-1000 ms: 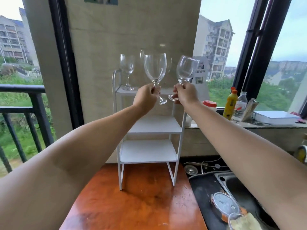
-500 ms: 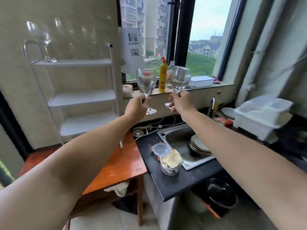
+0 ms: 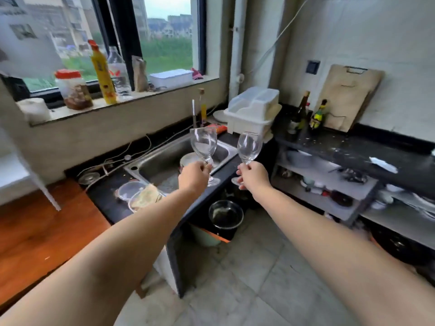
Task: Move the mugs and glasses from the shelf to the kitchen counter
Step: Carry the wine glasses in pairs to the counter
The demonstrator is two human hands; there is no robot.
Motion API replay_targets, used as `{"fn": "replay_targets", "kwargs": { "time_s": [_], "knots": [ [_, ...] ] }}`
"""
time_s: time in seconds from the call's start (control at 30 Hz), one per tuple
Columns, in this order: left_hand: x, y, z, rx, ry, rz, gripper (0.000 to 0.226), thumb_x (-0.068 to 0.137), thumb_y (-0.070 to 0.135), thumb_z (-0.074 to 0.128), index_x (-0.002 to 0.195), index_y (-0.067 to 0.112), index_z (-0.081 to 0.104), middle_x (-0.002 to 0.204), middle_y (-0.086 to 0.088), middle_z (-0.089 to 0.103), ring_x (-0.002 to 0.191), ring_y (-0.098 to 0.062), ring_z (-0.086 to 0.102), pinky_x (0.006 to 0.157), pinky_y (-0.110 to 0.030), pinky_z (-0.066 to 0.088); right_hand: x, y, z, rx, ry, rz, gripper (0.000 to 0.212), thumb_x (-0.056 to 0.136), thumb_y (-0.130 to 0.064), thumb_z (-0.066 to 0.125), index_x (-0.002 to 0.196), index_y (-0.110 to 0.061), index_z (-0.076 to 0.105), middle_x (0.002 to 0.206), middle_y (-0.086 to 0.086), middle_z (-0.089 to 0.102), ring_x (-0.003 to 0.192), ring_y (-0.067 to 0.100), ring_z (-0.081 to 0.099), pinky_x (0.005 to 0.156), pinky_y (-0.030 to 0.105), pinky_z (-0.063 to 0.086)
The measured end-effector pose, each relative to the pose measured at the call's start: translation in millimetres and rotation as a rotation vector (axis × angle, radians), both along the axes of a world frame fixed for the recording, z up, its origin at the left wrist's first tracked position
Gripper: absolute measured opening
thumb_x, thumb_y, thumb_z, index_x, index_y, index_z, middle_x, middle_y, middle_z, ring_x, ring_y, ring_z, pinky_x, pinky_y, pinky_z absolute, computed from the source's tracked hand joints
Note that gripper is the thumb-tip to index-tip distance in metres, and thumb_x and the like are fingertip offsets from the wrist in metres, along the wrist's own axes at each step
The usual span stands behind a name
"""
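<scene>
Pale floor tiles (image 3: 247, 278) fill the nearest ground, with two bare forearms reaching forward above them. To the left lies a reddish wooden table (image 3: 35, 236), and the white leg of a shelf (image 3: 40, 182) stands on it at the picture's edge. Just past the forearms, the left hand (image 3: 194, 176) curls its fingers round the stem of a clear wine glass (image 3: 203, 147), held upright with its foot showing below the knuckles. The right hand (image 3: 254, 177) pinches the stem of a second wine glass (image 3: 249, 147), also upright and tipped a little to the right. Both glasses hang in the air, close together but not touching, over the front edge of the black kitchen counter (image 3: 106, 198) beside the steel sink (image 3: 164, 161). On the counter near the left arm sit clear plastic tubs (image 3: 138, 196), one holding something yellowish. Below the counter edge stands a dark pot (image 3: 226, 214). Behind the glasses a white dish rack (image 3: 254, 111) rests in the corner, with dark bottles (image 3: 303, 111) and a wooden cutting board (image 3: 348, 97) leaning on the wall to its right. Farthest back, the window sill (image 3: 131, 100) carries a yellow bottle (image 3: 102, 74), a red-lidded jar (image 3: 73, 89) and a clear bottle (image 3: 118, 71).
</scene>
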State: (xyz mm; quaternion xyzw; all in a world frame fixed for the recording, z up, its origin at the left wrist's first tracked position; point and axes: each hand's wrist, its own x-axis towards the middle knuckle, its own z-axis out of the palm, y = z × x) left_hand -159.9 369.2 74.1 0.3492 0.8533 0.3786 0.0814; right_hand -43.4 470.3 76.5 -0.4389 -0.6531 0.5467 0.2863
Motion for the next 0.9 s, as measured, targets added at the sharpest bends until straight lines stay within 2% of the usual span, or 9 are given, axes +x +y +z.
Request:
{"fn": "replay_targets", "kwargs": {
  "time_s": [0.1,0.17,0.27,0.33,0.4,0.57,0.7,0.8,0.9],
  "knots": [
    [27.5,39.0,-12.6,-0.066,-0.016,-0.098,0.035,0.096,0.03,0.049,0.067,0.01,0.05,0.083,-0.02,0.063,0.084,-0.034,0.058,0.073,-0.037,0.041,35.8,27.9,-17.3,-0.067,-0.013,-0.118,0.019,0.099,-0.014,0.04,0.095,-0.006,0.057,0.081,0.005,0.056,0.048,0.012,0.048,0.029,0.014,0.039],
    [42.8,60.3,-21.3,-0.1,-0.033,-0.15,0.033,0.096,0.032,0.049,0.071,0.011,0.051,0.075,-0.009,0.056,0.079,-0.029,0.054,0.073,-0.036,0.04,56.1,45.9,-26.9,-0.08,-0.03,-0.182,0.019,0.099,-0.014,0.039,0.096,-0.006,0.057,0.087,0.008,0.057,0.049,0.012,0.048,0.029,0.014,0.037],
    [60.8,99.1,-34.1,-0.137,-0.069,-0.25,0.035,0.095,0.033,0.049,0.067,0.013,0.053,0.07,-0.003,0.057,0.087,-0.031,0.061,0.08,-0.038,0.044,83.7,74.8,-36.8,-0.082,-0.04,-0.28,0.018,0.099,-0.012,0.039,0.096,-0.004,0.054,0.093,0.013,0.056,0.049,0.013,0.048,0.028,0.014,0.038],
    [71.1,122.6,-40.2,-0.164,-0.095,-0.316,0.037,0.095,0.034,0.049,0.066,0.012,0.055,0.074,-0.005,0.061,0.091,-0.031,0.061,0.083,-0.038,0.045,99.8,91.7,-42.8,-0.083,-0.058,-0.336,0.016,0.099,-0.01,0.039,0.095,-0.003,0.053,0.093,0.013,0.056,0.049,0.013,0.048,0.028,0.014,0.039],
    [81.2,155.1,-48.8,-0.178,-0.107,-0.392,0.033,0.094,0.035,0.05,0.081,0.008,0.066,0.087,-0.008,0.069,0.093,-0.03,0.061,0.087,-0.039,0.045,115.8,110.2,-49.1,-0.094,-0.071,-0.41,0.016,0.099,-0.01,0.04,0.095,-0.002,0.053,0.092,0.013,0.057,0.048,0.013,0.048,0.028,0.014,0.04],
    [107.9,216.5,-63.9,-0.22,-0.113,-0.512,0.035,0.092,0.034,0.053,0.063,0.016,0.053,0.065,0.002,0.055,0.079,-0.025,0.055,0.074,-0.031,0.038,154.5,140.9,-62.0,-0.122,-0.078,-0.545,0.016,0.099,-0.011,0.041,0.095,-0.004,0.055,0.09,0.011,0.059,0.049,0.014,0.051,0.028,0.015,0.04],
    [151.9,264.6,-72.1,-0.227,-0.184,-0.635,0.026,0.092,0.031,0.052,0.077,0.014,0.065,0.066,0.001,0.054,0.079,-0.026,0.056,0.078,-0.035,0.045,206.7,162.5,-65.3,-0.163,-0.069,-0.697,0.016,0.097,-0.01,0.041,0.093,-0.004,0.055,0.076,0.006,0.056,0.048,0.013,0.052,0.029,0.016,0.041],
    [193.3,302.4,-77.1,-0.244,-0.197,-0.742,0.029,0.093,0.026,0.052,0.08,0.006,0.067,0.064,-0.005,0.053,0.073,-0.026,0.052,0.068,-0.031,0.042,253.4,183.2,-66.6,-0.167,-0.091,-0.798,0.015,0.098,-0.01,0.041,0.094,-0.005,0.055,0.082,0.007,0.058,0.047,0.011,0.052,0.029,0.016,0.041],
    [244.8,345.4,-79.8,-0.267,-0.187,-0.848,0.038,0.094,0.023,0.05,0.059,0.008,0.051,0.058,-0.005,0.044,0.069,-0.025,0.046,0.063,-0.029,0.036,307.1,212.0,-70.1,-0.157,-0.094,-0.894,0.016,0.098,-0.01,0.041,0.096,-0.004,0.055,0.087,0.011,0.058,0.049,0.013,0.052,0.029,0.016,0.042]
  ]
}}
